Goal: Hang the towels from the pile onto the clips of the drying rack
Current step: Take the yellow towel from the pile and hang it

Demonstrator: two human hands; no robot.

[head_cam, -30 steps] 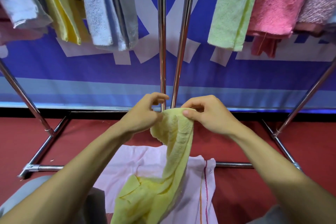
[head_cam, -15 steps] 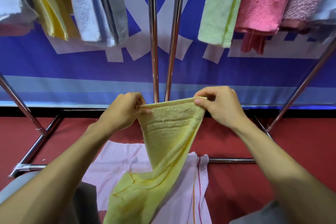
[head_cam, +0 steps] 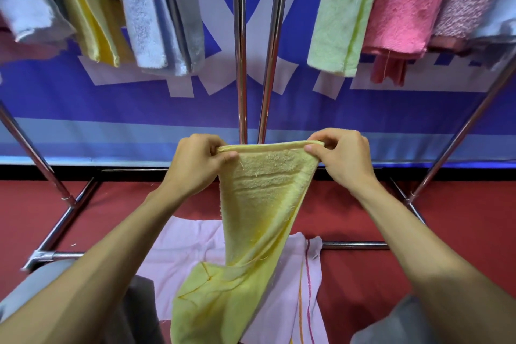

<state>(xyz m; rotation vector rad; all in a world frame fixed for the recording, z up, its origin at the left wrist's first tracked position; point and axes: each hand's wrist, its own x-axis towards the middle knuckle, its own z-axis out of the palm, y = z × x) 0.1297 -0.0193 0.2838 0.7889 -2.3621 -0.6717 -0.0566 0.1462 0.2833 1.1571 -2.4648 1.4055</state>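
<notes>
Letting the lower end of the yellow towel (head_cam: pixel 259 204) trail down below the grip and toward the body, crumpled on the pale pink striped towel (head_cam: pixel 181 254) of the pile on the red floor (head_cam: pixel 363 274), probably because the lift is only partly done. Pinching the top hem at both corners, left hand (head_cam: pixel 195 165) with thumb pressed against curled fingers at one end, right hand (head_cam: pixel 343 162) likewise at the other, and drawing the hem taut and level between them, likely to offer a flat edge for a clip to bite. Holding that edge just in front of the twin chrome uprights (head_cam: pixel 240 64) of the drying rack, directly beyond the grip. Looking up past the grip at cloths already hanging: a white towel (head_cam: pixel 142 14) up to the left, a light green towel (head_cam: pixel 337 14) and a pink towel (head_cam: pixel 405 8) up to the right, with the gap over the uprights seeming the free spot. Finding no clips in view. Ending, farthest beyond the grip, at a blue banner (head_cam: pixel 139 109).
</notes>
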